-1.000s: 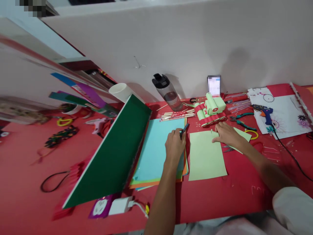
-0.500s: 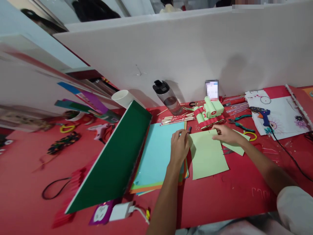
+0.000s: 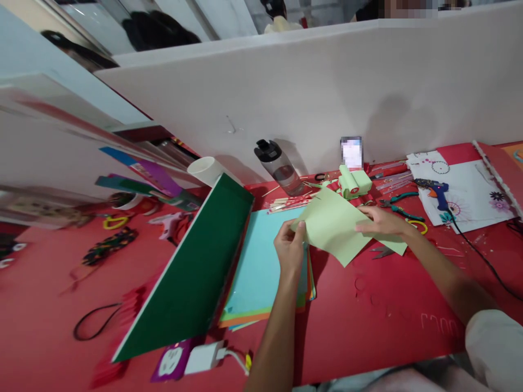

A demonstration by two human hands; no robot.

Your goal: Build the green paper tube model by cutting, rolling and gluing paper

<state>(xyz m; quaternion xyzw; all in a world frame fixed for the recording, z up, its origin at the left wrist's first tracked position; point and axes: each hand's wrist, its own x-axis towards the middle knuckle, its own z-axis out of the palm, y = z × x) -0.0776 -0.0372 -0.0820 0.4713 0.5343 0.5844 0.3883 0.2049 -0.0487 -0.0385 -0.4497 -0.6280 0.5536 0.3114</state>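
Head view showed a pale green rectangular paper sheet [image 3: 335, 228] held tilted above the red surface [image 3: 368, 337], between both hands. We found the left hand [image 3: 289, 245] pinching the near-left corner between thumb and fingers, and the right hand [image 3: 381, 222] gripping the right edge, thumb on top. The sheet's far edge overlapped our sight of a pale green and red paper model [image 3: 354, 184]; contact between the two could not be determined. A short dark line, possibly a slit, was noted near that edge.

In our judgement, good handling called for light pinches, even support from both sides and no pull across the marked edge, since thin paper could crease or tear there. We also considered it prudent to keep the sheet clear of the yellow-handled metal scissors [image 3: 418, 225], near the right hand.

Containers were then inspected. A clear grey plastic bottle [image 3: 283, 170] with a black lid leaned in our view, part-filled with liquid; its lid appeared closed. A white hollow cylinder [image 3: 204, 170] stood behind a green board [image 3: 183, 283], its contents not visible. At far left, a white and red pot [image 3: 134, 203] held something dark, too blurred to identify.
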